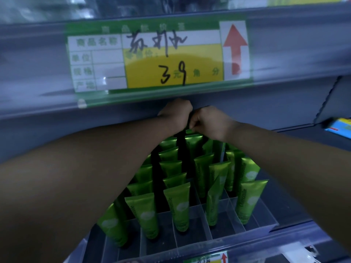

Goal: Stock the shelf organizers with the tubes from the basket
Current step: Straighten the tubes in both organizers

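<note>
Both hands reach far back under the upper shelf. The left hand [175, 113] has curled fingers, but they are hidden, so I cannot tell if it holds anything. The right hand [211, 125] is just beside it, thumb and finger pressed together. I cannot tell what they pinch.

Right under the right hand stands the back tube [194, 142]. More green tubes [178, 204] stand in rows below the hands and nearer to the person, caps down, in a clear organizer [224, 230] with thin walls. The tubes say "Chamomile" along the side.

Above the hands hangs a green and yellow price label [152, 57]. It says 商品名称, with a hand-written "3 元 9". A red arrow [235, 48] on it points up.
</note>
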Demonstrator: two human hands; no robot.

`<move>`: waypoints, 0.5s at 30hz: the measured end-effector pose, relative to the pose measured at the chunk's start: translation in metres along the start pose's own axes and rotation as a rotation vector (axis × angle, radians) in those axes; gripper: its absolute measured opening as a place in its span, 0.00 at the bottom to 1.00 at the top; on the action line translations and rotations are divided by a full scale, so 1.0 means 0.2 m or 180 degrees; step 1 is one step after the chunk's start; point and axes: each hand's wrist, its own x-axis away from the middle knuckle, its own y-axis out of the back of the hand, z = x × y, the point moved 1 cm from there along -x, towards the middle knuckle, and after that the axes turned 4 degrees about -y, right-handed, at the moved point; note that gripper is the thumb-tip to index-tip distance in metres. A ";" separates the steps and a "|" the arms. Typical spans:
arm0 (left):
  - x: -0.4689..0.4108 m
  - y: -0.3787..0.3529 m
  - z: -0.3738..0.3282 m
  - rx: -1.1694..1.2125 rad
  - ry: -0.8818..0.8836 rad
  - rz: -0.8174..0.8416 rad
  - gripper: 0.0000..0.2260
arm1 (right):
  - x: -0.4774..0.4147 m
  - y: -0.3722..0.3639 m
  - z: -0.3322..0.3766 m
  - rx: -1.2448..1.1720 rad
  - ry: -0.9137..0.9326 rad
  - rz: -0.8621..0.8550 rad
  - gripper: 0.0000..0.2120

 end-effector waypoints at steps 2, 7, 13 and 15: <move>0.01 0.01 0.01 -0.0018 -0.0044 0.0007 0.08 | -0.01 -0.01 0.02 -0.0062 -0.0011 0.0005 0.08; 0.02 0.00 0.03 -0.0066 -0.0151 0.0033 0.07 | -0.02 -0.03 0.03 -0.0162 -0.0147 -0.0069 0.07; 0.03 -0.01 0.05 0.0015 -0.0246 -0.0001 0.04 | -0.02 -0.03 0.01 -0.0220 -0.0350 -0.0088 0.07; 0.03 -0.02 0.06 0.0018 -0.0253 -0.0026 0.05 | -0.02 -0.03 0.01 -0.0237 -0.0359 -0.0079 0.07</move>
